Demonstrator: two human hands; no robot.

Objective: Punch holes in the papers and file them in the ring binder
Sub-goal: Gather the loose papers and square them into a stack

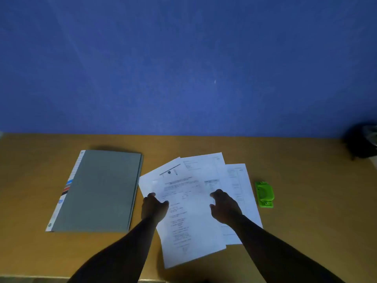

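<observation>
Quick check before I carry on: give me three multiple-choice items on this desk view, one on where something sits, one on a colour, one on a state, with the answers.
1. Where is the hole punch?
A. right of the papers
B. on the binder
C. between binder and papers

2. What colour is the punch?
A. red
B. green
C. black

3. What state is the binder in?
A. open
B. standing upright
C. closed, lying flat

Answers: 1 A, it sits alone on the table past the sheets' right edge. 2 B, its body is bright green. 3 C, only its grey cover shows, flat on the table.

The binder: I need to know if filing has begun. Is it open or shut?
Shut. The grey ring binder lies flat on the table with its cover closed, left of the papers; no rings show.
</observation>
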